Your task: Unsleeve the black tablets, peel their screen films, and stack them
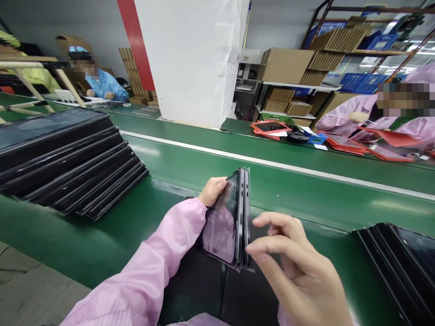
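- The tablets [220,231], two in number, are held on edge by the left hand [213,190], near the middle of the view and over the worktop [299,190].
- The thumb of that hand is pressed on the front screen near its far end; its other fingers are hidden behind the pair.
- The right hand [301,258] is noted to the right of the tablets, nearest their exposed narrow edges. Nothing is seen gripped by it; its fingers are curled and parted by a narrow gap, directed left at the lower part of those edges.
- One fingertip is seen to overlap the rear tablet's edge in the view; whether contact is made cannot be told.
- The exposed edges are aligned away from the wearer, and are splayed slightly apart at the near end. Whether they are long or short sides cannot be established, the faces being foreshortened.
- The screens' finish is judged from the front one only: dark and glossy, with a sleeve reflected in it. Small ports are visible in the grey edges, and clear film is found projecting at the corners.
- Dark panels [190,285] are laid flat beneath; whether they are touched by the tablets cannot be told.
- A large leaning stack [71,158] of similar units is recorded at left, and a smaller stack [396,267] at right, both well apart from the hands.
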The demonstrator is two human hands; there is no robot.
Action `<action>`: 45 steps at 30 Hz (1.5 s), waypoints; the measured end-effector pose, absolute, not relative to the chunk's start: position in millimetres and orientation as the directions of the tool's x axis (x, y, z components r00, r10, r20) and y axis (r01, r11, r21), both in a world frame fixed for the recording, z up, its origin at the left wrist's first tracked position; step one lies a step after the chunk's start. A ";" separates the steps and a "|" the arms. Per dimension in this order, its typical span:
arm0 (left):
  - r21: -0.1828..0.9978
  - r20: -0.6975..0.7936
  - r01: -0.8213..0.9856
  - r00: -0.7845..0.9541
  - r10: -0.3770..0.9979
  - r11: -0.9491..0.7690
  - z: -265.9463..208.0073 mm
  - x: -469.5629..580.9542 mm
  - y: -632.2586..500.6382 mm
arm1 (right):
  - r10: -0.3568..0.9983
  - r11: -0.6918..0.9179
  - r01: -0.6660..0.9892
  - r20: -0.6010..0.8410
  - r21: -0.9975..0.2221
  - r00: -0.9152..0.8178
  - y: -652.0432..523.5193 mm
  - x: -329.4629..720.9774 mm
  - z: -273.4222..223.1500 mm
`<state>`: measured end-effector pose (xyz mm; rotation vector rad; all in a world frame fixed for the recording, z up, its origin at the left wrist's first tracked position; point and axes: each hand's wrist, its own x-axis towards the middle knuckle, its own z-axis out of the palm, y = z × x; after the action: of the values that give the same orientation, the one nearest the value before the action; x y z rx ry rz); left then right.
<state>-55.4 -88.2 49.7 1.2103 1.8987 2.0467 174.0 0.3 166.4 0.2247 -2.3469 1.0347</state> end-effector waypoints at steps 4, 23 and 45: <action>0.877 0.472 0.427 -0.677 0.565 -0.221 49.7 -54.7 -88.1 | -0.023 0.733 -0.348 0.490 -0.584 -0.871 -2.0 177.2 167.3; 0.873 0.477 0.435 -0.668 0.571 -0.220 46.8 -56.8 -87.9 | -0.031 0.674 -0.314 0.399 -0.668 -0.916 -1.8 174.3 175.0; 0.854 0.515 0.439 -0.644 0.566 -0.278 43.9 -57.7 -88.6 | 0.023 0.401 -0.352 0.393 -0.846 -0.919 4.5 169.0 177.8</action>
<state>-57.7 -88.6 43.9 1.2794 1.8284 2.0770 169.0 4.5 177.8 0.2849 -2.3210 1.5247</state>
